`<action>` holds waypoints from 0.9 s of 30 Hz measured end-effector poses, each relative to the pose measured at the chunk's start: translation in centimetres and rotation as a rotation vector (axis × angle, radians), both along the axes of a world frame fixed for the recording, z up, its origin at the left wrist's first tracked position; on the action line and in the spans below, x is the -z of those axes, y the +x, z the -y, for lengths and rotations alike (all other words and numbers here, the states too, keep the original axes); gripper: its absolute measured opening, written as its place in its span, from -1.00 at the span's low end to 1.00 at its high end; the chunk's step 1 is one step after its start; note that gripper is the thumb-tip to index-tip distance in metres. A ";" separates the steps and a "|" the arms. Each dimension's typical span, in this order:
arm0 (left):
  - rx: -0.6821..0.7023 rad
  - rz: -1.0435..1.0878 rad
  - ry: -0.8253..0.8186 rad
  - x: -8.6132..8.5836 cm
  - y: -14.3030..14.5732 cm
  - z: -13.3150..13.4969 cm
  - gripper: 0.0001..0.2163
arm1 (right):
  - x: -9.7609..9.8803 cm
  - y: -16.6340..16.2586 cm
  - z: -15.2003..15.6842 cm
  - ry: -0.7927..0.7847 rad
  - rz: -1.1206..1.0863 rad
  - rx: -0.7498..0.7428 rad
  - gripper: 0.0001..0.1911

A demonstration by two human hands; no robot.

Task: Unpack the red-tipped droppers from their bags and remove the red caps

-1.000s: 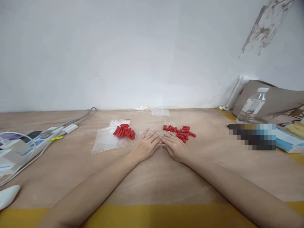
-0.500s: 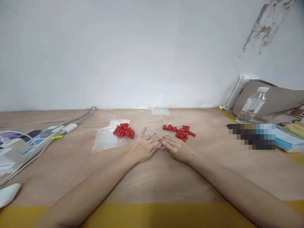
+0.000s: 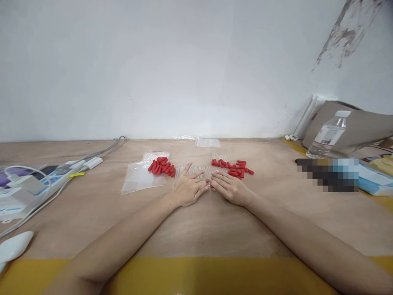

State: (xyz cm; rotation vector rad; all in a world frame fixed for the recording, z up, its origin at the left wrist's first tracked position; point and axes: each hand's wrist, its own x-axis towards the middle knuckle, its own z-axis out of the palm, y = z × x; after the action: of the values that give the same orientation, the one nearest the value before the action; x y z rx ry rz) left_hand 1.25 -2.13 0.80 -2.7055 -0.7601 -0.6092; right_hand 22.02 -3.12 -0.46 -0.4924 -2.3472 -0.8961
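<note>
My left hand (image 3: 188,187) and my right hand (image 3: 231,188) lie flat, fingers stretched out, side by side on a row of clear thin tubes (image 3: 200,171) at the middle of the wooden table (image 3: 196,229). A heap of small red caps (image 3: 161,167) lies just left of the tubes, partly on a clear zip bag (image 3: 139,178). A second heap of red caps (image 3: 235,169) is spread to the right of the tubes, beyond my right hand. Neither hand holds anything.
Another small clear bag (image 3: 208,142) lies near the white wall. At the left are a power strip with cables (image 3: 58,176) and a white object (image 3: 14,247). A water bottle (image 3: 328,135), brown envelope (image 3: 362,127) and blue-white packets (image 3: 373,182) stand at the right.
Both hands have slid slightly forward over the tubes and stay flat; the view has tipped a little.
</note>
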 end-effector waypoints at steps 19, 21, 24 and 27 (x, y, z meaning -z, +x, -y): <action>-0.003 0.031 0.296 0.9 -0.2 -1.1 -0.79 | 1.6 -1.3 -0.6 -0.469 -0.312 0.004 -0.77; -0.006 0.025 0.278 0.7 -0.2 -1.0 -0.78 | 1.6 -1.3 -0.6 -0.457 -0.315 -0.025 -0.78; 0.001 0.031 0.247 0.4 -0.1 -0.7 -0.75 | 1.3 -1.4 -0.4 -0.403 -0.303 -0.050 -0.80; 0.010 0.040 0.219 0.1 -0.1 -0.4 -0.75 | 1.0 -1.3 -0.1 -0.316 -0.260 -0.032 -0.80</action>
State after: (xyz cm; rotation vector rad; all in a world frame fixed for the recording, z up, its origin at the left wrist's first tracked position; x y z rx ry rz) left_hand 1.18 -1.75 0.73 -2.5050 -0.6486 -0.7064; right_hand 20.73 -2.97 -1.48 -0.6533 -2.2538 -0.4158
